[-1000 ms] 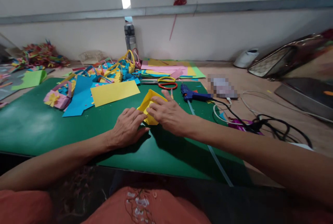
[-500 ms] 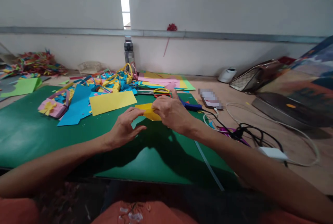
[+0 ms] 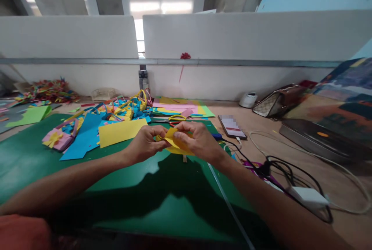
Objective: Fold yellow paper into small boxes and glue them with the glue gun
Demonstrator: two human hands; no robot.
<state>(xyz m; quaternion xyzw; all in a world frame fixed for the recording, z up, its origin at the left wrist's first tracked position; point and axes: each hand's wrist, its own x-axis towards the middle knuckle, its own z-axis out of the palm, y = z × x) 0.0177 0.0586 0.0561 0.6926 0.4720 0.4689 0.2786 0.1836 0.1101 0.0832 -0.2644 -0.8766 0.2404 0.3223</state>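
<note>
Between my hands is a small folded piece of yellow paper [image 3: 178, 147], raised over the green mat [image 3: 139, 192]. My left hand [image 3: 147, 141] pinches its left edge between thumb and fingers. With its thumb pressed on the face and fingers behind, my right hand [image 3: 200, 141] grips the right side. Parts of the folds are hidden by my fingers. Just left of my left hand lies a flat yellow paper rectangle [image 3: 119, 133], beside a blue sheet [image 3: 81, 137]. Scissors with yellow and red handles [image 3: 176, 118] rest behind my hands.
Small paper baskets [image 3: 128, 108] are heaped at the back left, near a pink one [image 3: 58, 139]. Coloured sheets [image 3: 180, 106] lie at the back. On the right are a phone [image 3: 232, 128], cables [image 3: 286, 168] and a white adapter [image 3: 309, 197]. A bottle [image 3: 143, 80] stands behind.
My head has tilted up, showing more of the windows. My left hand, open beside the yellow paper before, now pinches it. My right hand has turned, its thumb on the paper.
</note>
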